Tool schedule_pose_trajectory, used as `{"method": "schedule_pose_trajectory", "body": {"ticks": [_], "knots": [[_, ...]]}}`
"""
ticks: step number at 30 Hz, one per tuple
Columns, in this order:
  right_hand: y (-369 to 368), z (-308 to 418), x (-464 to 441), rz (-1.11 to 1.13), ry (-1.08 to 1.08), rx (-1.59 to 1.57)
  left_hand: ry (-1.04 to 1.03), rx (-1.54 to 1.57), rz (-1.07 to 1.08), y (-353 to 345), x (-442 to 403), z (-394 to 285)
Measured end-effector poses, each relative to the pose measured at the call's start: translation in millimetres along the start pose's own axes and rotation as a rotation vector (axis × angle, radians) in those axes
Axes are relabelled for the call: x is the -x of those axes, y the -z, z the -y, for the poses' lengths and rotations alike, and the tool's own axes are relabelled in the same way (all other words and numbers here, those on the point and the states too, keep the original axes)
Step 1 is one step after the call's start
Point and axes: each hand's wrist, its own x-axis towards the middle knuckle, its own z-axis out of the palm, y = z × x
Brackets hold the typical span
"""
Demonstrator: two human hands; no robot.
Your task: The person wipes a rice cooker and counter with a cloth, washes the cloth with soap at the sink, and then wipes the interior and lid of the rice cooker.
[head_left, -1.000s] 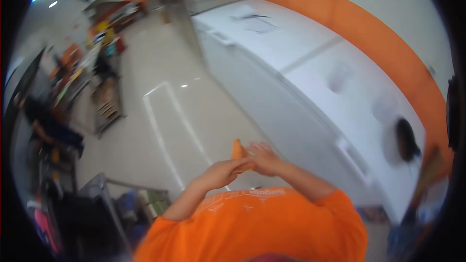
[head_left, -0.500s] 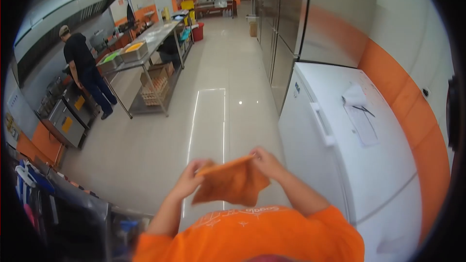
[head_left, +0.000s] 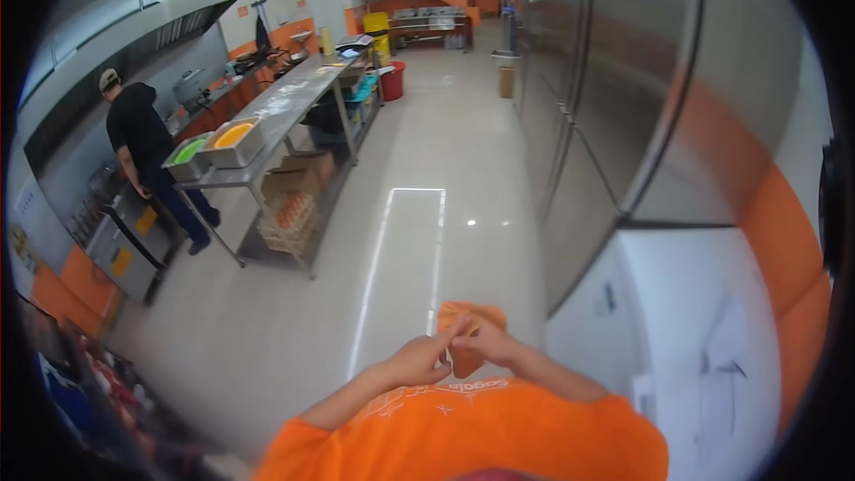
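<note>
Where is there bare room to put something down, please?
The steel table has a bare stretch between the metal trays at its near end and the items at its far end. The floor beyond the orange cloth is open, between table and tall steel cabinets. Crowded: the lower shelf, with cartons.

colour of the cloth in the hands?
Orange; the cloth shows best in the head view.

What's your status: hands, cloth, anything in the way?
Right hand holding orange cloth, bunched; left hand at it, grip unclear; nothing blocking hands, white freezer off to right.
</note>
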Motion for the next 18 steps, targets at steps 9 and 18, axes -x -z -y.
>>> {"method": "schedule_pose_trajectory", "body": {"ticks": [9, 18], "knots": [[157, 103, -316, 0.454, 0.098, 0.763, 0.09, -0.094, -0.696, 182, -132, 191], [411, 170, -491, -0.361, 0.401, 0.904, 0.206, 0.3, -0.466, 377, -467, 312]]}}
